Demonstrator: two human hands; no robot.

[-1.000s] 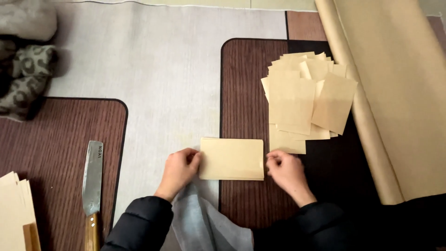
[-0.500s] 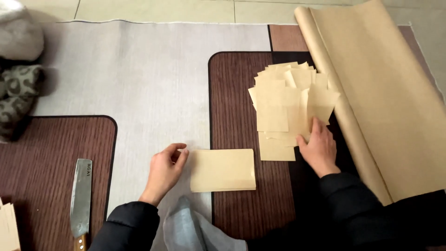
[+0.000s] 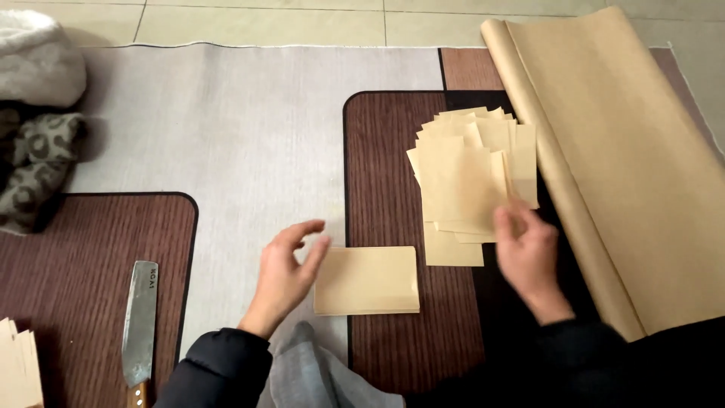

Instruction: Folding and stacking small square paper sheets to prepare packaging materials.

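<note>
Folded sheet: a tan paper rectangle is lying flat in front of me, straddling the edge between the pale grey mat and the brown striped panel, long side facing me.
Loose stack: a fanned pile of cut tan sheets is lying beyond and to the right of the folded sheet — close to it, and I cannot tell whether the lowest sheet touches it.
Left hand: my left hand is hovering just beside the folded sheet's left edge, fingers spread and half curled, holding nothing; the fingertips look to be barely off the paper.
Right hand: my right hand is reaching at the near right corner of the loose stack, fingers bent onto the sheets (motion blur is hiding whether a sheet is actually pinched, so I cannot tell).
Doing it well: I am judging that the lift should take one sheet only — sliding the top one off with the fingertips rather than grabbing the fan — while the left hand is steadying the folded sheet so it is not skidding on the mat.
Paper roll: a big tan roll is lying partly unrolled, slanting along the right side.
Knife: a broad blade with a wooden handle is lying well to the left of my left hand.
Further out: a few more tan sheets are sitting at the bottom left corner, and bundled fabric at the upper left.
</note>
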